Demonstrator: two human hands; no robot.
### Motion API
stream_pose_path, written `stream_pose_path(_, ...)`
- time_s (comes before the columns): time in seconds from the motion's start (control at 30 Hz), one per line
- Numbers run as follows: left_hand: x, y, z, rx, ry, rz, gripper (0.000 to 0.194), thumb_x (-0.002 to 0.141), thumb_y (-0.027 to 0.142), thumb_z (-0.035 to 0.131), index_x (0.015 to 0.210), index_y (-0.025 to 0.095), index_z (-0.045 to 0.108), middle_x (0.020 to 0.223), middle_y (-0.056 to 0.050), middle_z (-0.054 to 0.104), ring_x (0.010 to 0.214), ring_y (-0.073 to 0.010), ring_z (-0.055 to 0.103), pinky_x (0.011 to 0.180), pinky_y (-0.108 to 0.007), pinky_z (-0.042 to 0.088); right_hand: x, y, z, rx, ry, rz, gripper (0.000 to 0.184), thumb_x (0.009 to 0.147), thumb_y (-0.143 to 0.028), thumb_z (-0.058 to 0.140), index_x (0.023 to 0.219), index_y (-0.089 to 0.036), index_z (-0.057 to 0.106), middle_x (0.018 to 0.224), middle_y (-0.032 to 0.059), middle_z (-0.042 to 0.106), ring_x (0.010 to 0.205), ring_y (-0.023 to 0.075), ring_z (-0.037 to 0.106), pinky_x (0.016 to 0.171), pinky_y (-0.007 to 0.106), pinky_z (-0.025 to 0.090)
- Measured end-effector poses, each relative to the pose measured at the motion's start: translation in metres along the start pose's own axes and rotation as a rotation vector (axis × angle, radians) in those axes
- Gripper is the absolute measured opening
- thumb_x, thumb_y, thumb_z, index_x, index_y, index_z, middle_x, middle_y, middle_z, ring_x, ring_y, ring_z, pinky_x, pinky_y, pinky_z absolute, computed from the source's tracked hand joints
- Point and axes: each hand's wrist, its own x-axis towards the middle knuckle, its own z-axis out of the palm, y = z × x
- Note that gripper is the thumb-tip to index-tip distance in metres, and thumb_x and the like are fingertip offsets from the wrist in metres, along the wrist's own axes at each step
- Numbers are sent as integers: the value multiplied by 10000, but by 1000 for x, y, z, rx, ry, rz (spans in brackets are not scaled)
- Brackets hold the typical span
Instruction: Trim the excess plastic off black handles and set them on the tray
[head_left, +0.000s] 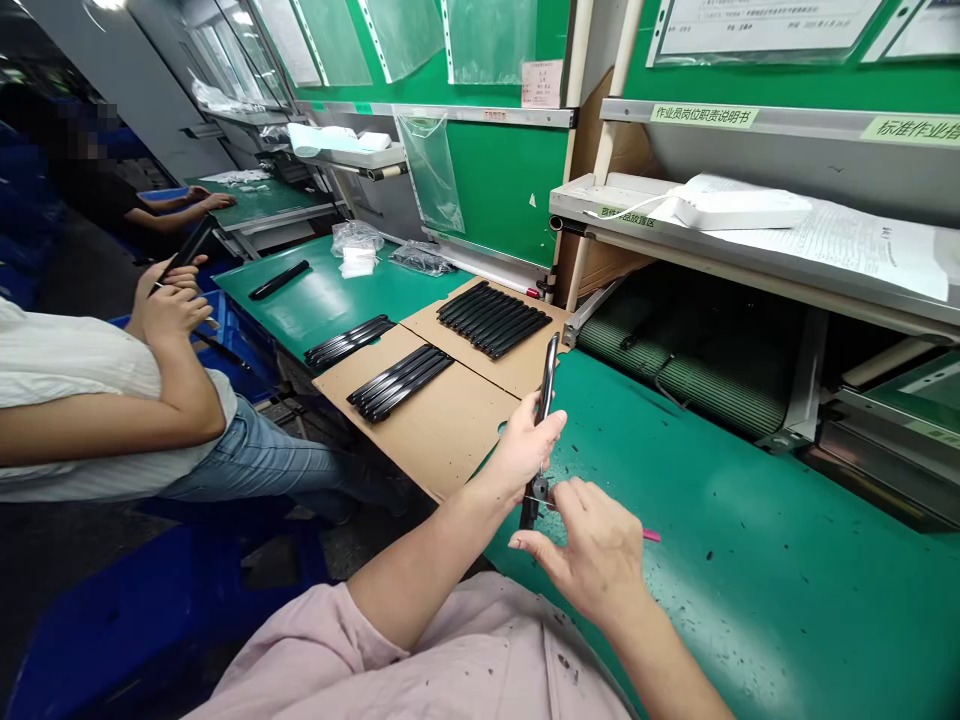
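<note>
Here, left hand (526, 445) round black strip (550, 375); right hand (600, 540) round pink-ended tool (651, 536); wide green tabletop (795, 580) rightward, cardboard (457, 430) edge leftward

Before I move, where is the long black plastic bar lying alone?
In the head view, the bar lies on the left, on the glossy green tabletop, left of the crumpled clear plastic bags.

Green label (703, 116) on upper rail (810, 124): "作业员岗位职责说明书". Second label (915, 130), same rail: "标准作业", rest cut off. Shelf-edge label (631, 217): "品放置区" legible, start unclear. Pink slip (541, 84), posted sheets (757, 22): print too small.
</note>
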Motion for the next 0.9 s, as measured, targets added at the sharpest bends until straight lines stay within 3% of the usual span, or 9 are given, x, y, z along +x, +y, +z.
stream_pose_path(0.2, -3, 2, 3, -60, -1, -24, 378, 818, 297, 633, 1141, 198, 462, 550, 121, 348, 354, -22, 216, 348, -159, 157, -1, 1, 4, -78, 64, -47, 582, 895, -731, 320, 667, -218, 473, 625, 12, 511, 589, 168, 435, 584, 332, 241)
stream_pose_path(0.4, 1, 2, 2, -124, 57, -30, 410, 780, 335, 679, 1104, 212, 460, 574, 115, 384, 341, -14, 229, 342, -157, 145, -2, 0, 6, -105, 173, -73, 519, 953, -604, 386, 613, -218, 446, 561, 5, 475, 546, 156, 394, 562, 334, 215)
stream_pose_path(0.67, 3, 5, 1, -146, 100, 3, 320, 800, 316, 645, 1043, 215, 463, 609, 104, 401, 340, -12, 240, 329, -156, 154, 1, 2, 8, -122, 172, -41, 555, 932, -670, 338, 637, -216, 460, 585, 8, 478, 558, 159, 403, 560, 331, 230)
stream_pose_path(0.9, 6, 7, -1, -207, 143, -16, 321, 783, 355, 685, 996, 212, 492, 625, 91, 439, 340, -5, 258, 329, -148, 152, 3, 5, 8, -111, 221, -135, 528, 936, -576, 469, 556, -213, 429, 507, -9, 437, 510, 138, 363, 542, 327, 201)
